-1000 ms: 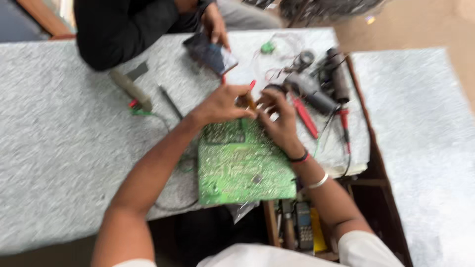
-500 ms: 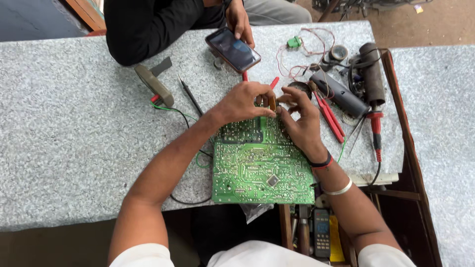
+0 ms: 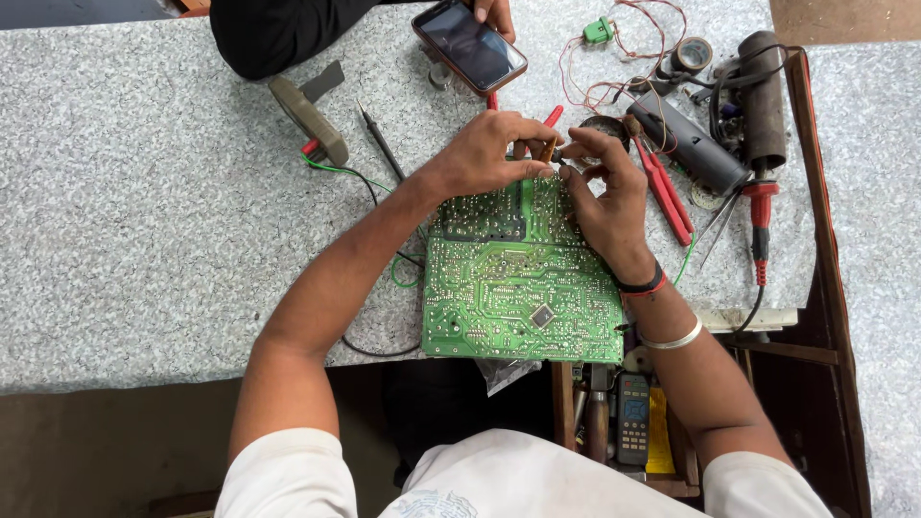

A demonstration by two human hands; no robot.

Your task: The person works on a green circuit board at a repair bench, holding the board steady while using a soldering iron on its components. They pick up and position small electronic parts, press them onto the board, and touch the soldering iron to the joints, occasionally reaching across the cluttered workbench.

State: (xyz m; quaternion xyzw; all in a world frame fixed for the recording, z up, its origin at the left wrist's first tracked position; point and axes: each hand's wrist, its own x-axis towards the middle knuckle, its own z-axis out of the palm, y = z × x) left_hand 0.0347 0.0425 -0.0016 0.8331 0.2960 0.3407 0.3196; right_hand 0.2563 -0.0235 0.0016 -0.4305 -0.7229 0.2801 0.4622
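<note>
Left hand [image 3: 484, 153] curled, fingertips pinched on small brown part [image 3: 548, 150] at far edge of green circuit board [image 3: 523, 278]. Right hand [image 3: 604, 197] half closed — fingers meet same part from other side, palm over board's right edge. Board flat on speckled grey surface [image 3: 144, 221], solder side up, near edge overhanging. Just beyond hands — red pliers [image 3: 664, 187], black torch [image 3: 689, 144]. Another person's hand [image 3: 495, 13] holds phone [image 3: 469, 45].

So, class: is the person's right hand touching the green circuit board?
Touching. The head view shows the right hand resting on the circuit board's top right part.
</note>
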